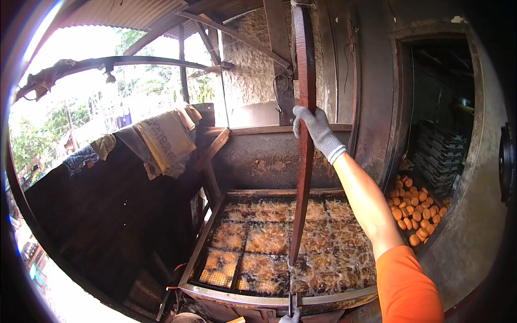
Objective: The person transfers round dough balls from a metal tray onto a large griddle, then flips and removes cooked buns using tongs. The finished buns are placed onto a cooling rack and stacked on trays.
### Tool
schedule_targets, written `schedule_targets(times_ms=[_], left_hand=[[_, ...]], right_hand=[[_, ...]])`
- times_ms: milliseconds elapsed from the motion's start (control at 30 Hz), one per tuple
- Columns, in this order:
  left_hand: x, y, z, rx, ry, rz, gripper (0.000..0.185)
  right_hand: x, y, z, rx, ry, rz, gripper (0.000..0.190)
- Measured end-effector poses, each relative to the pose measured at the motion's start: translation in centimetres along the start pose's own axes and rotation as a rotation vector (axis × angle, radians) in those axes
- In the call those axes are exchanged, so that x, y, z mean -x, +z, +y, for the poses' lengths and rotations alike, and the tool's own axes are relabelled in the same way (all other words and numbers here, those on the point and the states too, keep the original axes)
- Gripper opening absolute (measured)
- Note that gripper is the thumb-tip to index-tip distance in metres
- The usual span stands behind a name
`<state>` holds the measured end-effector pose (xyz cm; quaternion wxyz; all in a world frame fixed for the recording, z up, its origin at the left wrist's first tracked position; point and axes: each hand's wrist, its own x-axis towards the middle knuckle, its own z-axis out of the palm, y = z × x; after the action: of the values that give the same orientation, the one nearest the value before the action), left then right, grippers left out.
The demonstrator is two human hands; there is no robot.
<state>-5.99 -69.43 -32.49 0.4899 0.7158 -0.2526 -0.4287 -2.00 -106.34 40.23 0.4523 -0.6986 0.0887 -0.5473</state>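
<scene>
My right hand [317, 129], in a grey knitted glove, grips a long reddish-brown wooden pole [303, 189] that stands upright over the fryer. At the bottom edge, my left hand [291, 317], also gloved, is closed on a thin metal rod [290, 282] by the fryer's front rim. The rod appears joined to the pole's lower end. Beneath lies a large rectangular frying vat [242, 296], divided by dark metal bars into a grid of sections. Foaming oil bubbles over golden-brown food [268, 238]. In the front left section, a yellowish mesh-like pattern [218, 272] shows.
Cloths and a printed sack [165, 139] hang over a dark panel [117, 214] at left. A soot-stained wall [262, 161] stands behind the vat. To the right, round orange-brown fried pieces [416, 210] lie in a heap by a doorway, with stacked trays [438, 151] behind.
</scene>
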Motion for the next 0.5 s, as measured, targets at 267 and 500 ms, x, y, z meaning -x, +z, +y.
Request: schedule_targets(times_ms=[267,500], left_hand=[[2.3,-1.3,4.0,0.101,0.041,-0.012,0.066],[5.5,-2.9,5.9,0.181,0.068,0.019,0.062]], right_hand=[[0.3,-0.6,-1.5,0.044,0.017,0.012,0.036],[2.0,0.2,-0.5,0.191,0.031,0.064,0.041]])
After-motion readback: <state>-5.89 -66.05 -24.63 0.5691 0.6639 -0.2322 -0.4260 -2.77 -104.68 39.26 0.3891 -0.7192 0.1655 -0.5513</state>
